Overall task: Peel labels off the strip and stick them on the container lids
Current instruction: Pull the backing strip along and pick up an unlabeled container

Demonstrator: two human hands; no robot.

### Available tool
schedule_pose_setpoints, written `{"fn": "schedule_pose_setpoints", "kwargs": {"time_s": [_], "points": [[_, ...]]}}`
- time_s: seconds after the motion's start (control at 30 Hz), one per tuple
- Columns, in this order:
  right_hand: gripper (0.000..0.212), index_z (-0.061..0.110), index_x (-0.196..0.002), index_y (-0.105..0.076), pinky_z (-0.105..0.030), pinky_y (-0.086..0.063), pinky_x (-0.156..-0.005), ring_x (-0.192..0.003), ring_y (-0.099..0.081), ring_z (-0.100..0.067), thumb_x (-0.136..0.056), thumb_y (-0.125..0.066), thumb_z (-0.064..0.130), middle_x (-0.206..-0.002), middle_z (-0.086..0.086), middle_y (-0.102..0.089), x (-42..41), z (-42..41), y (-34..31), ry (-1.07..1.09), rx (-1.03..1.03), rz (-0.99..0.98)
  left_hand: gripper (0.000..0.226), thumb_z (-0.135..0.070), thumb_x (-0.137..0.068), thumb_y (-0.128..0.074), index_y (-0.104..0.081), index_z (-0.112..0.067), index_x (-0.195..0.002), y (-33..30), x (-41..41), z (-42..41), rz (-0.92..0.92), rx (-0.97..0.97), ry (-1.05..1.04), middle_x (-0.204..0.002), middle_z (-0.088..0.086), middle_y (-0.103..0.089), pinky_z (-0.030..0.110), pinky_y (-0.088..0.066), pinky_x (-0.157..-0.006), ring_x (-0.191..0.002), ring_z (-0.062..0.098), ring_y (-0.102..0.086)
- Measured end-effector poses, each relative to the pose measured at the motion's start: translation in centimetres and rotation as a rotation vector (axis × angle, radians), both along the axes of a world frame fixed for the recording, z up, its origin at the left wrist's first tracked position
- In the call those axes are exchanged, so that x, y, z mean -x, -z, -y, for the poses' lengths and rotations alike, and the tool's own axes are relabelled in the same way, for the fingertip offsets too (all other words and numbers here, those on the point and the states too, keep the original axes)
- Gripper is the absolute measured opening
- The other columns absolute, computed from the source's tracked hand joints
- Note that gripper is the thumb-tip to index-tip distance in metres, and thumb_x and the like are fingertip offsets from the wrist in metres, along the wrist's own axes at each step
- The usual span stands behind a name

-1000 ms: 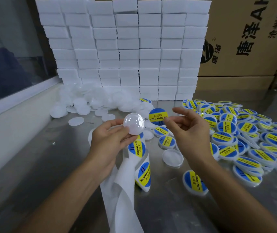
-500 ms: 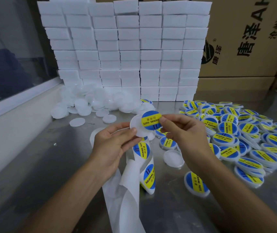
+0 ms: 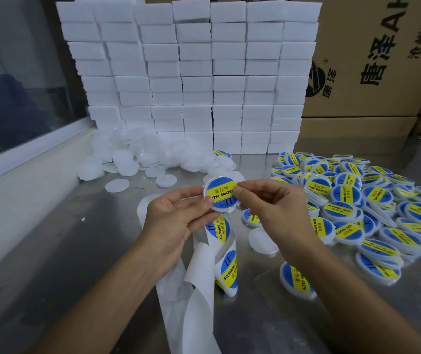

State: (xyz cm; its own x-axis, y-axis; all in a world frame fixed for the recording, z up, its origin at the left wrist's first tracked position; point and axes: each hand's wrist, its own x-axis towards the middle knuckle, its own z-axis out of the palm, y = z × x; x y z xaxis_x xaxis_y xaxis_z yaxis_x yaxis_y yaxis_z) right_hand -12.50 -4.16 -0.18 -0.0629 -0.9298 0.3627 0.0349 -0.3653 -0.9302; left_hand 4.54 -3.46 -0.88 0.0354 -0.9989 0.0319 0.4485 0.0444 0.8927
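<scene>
Both hands meet at chest height over the desk [image 3: 63,251]. Left hand [image 3: 176,221] pinches the lid [image 3: 220,192] by its left and lower rim, thumb on top, fingers curled beneath. Right hand [image 3: 278,210] has thumb and forefinger closed on the lid's right edge, thumb tip resting on the rim of the label [image 3: 223,192]. The blue-and-yellow label sits on the lid face, looking roughly centred with a thin white margin showing around it.

Risks, as I judge them: the thumb pressing only one side could trap a crease or bubble across the far half (whether the label is fully pressed down, I cannot tell). If it went on slightly skewed, rubbing now would fix the error. A two-point pinch on a slick plastic rim could also let the lid flip out.

Below the hands, the label strip [image 3: 226,264] curls up off the desk with two labels left on it, spent backing trailing toward the viewer. Bare lids [image 3: 153,157] heaped well to the left rear; labelled lids [image 3: 373,208] spread to the right, near the right wrist.
</scene>
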Motion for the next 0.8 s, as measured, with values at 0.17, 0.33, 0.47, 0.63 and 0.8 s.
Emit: {"fn": "schedule_pose_setpoints", "kwargs": {"time_s": [0.17,0.33,0.47,0.63,0.8], "points": [[0.01,0.005,-0.09,-0.075,-0.018,-0.056,-0.062,-0.069,-0.07,-0.015,-0.08,-0.075,0.006,-0.081,-0.003,-0.076,0.07,0.06,0.08,0.001,-0.001,-0.017,0.041,-0.007,-0.059,-0.075,-0.064,0.001,-0.098,0.07,0.01,-0.05,0.005,0.005,-0.003,-0.09,0.018,-0.075,0.026,-0.058,-0.063,-0.081,0.028,-0.074],[0.009,0.007,-0.089,-0.075,-0.018,-0.056,-0.063,-0.07,-0.071,-0.014,-0.08,-0.075,0.006,-0.08,-0.001,-0.076,0.09,0.11,0.14,0.015,0.026,-0.058,0.043,-0.009,-0.059,-0.077,-0.064,0.001,-0.099,0.05,0.07,-0.12,0.038,0.025,-0.016,-0.09,0.018,-0.075,0.027,-0.059,-0.063,-0.081,0.029,-0.074],[0.009,0.01,-0.087,-0.075,-0.015,-0.055,-0.064,-0.07,-0.072,-0.007,-0.08,-0.076,0.005,-0.078,0.005,-0.075,0.0,0.03,0.25,0.046,0.077,-0.136,0.042,-0.01,-0.059,-0.078,-0.066,-0.001,-0.097,0.11,0.04,-0.22,0.098,0.058,-0.038,-0.089,0.017,-0.075,0.026,-0.058,-0.063,-0.081,0.03,-0.074],[0.006,0.015,-0.085,-0.076,-0.019,-0.056,-0.064,-0.07,-0.071,-0.008,-0.08,-0.077,0.011,-0.077,0.008,-0.074,0.2,0.01,0.48,0.147,0.164,-0.306,0.022,-0.011,-0.064,-0.08,-0.073,-0.017,-0.084,0.34,0.21,-0.5,0.239,0.144,-0.08,-0.084,0.01,-0.076,0.027,-0.059,-0.063,-0.077,0.029,-0.074],[0.008,0.017,-0.087,-0.076,-0.027,-0.052,-0.061,-0.066,-0.064,-0.011,-0.081,-0.077,0.023,-0.077,0.01,-0.07,-0.01,-0.04,0.66,0.299,0.289,-0.434,0.021,-0.009,-0.065,-0.08,-0.075,-0.023,-0.079,0.19,0.49,-0.78,0.239,0.197,-0.044,-0.08,0.01,-0.075,0.033,-0.061,-0.069,-0.076,0.029,-0.074]]}}
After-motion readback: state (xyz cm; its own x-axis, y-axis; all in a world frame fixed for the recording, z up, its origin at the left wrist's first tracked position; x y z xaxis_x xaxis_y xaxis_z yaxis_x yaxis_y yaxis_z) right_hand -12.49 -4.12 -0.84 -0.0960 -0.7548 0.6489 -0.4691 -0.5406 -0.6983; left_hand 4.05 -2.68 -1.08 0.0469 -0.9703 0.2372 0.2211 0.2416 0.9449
